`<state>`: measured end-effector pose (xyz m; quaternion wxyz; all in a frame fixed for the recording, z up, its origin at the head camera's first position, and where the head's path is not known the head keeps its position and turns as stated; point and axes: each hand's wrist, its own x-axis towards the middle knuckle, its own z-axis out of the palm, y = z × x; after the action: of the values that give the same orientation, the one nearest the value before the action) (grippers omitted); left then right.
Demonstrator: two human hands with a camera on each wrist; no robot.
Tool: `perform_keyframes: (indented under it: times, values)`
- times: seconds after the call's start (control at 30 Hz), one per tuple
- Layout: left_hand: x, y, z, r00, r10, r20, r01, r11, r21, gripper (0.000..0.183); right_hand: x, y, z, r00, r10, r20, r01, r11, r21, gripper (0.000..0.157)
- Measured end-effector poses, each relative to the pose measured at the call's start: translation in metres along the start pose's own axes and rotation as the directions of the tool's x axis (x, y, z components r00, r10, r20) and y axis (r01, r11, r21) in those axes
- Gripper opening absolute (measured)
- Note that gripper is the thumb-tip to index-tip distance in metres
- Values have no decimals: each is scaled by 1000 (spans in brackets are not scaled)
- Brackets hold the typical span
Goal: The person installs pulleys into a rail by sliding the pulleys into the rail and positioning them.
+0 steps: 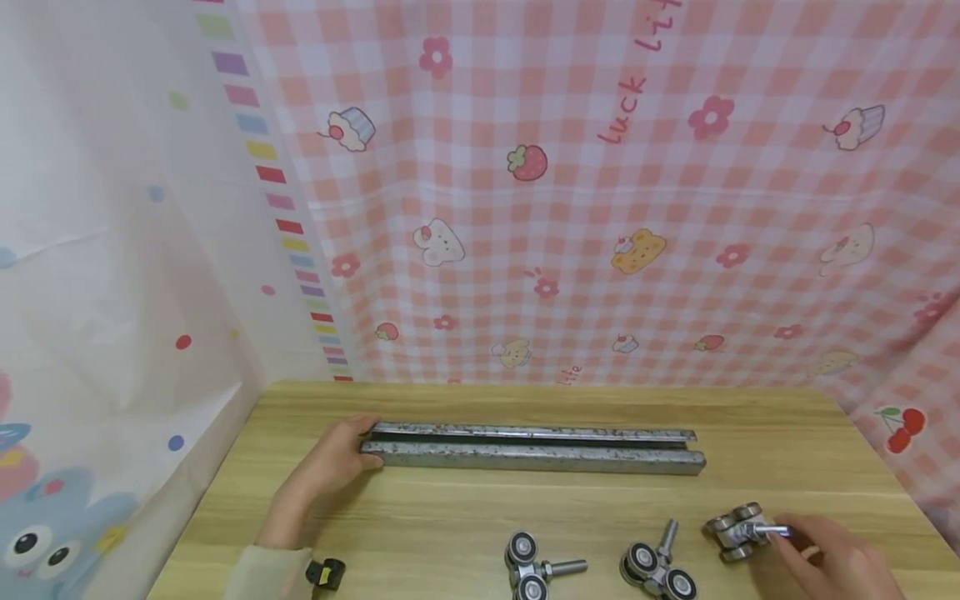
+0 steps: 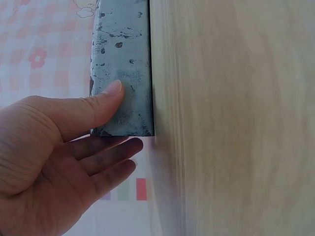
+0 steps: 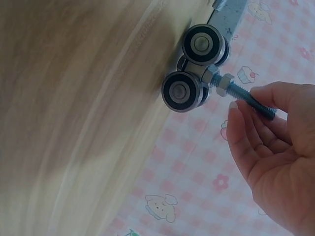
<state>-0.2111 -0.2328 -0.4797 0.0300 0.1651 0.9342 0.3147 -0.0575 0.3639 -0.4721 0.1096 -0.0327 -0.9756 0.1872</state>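
A speckled grey metal channel rail (image 1: 525, 459) lies lengthwise on the wooden table, its long slot facing up. My left hand (image 1: 341, 454) holds the rail's left end; in the left wrist view the thumb (image 2: 106, 105) presses its side wall, the other fingers behind the end. On the right, my right hand (image 1: 836, 562) pinches the threaded bolt (image 3: 238, 92) of a roller trolley (image 1: 738, 531) between thumb and fingers. This trolley has wheels in pairs and nuts on the bolt, and it sits right at the tabletop, beyond the rail's right end.
Two more roller trolleys, one (image 1: 522, 547) in the middle and one (image 1: 642, 560) to its right, lie at the near side of the table (image 1: 420, 517). A small black piece with a yellow mark (image 1: 327, 573) is beside the left sleeve. Behind hangs a pink checked cloth (image 1: 487, 200).
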Motion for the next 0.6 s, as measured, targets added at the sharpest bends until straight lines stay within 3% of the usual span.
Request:
perform_keyframes:
  times: [0.27,0.6]
  values:
    - [1,1,2,1000,16,-9,-16,1000,1,54,2,1,3,994,-79,-81,80,997,9,23]
    - [1,1,2,999,30,-25,-30,999,12,48,7,-1,6,992,-91,-88,94,995,36,21]
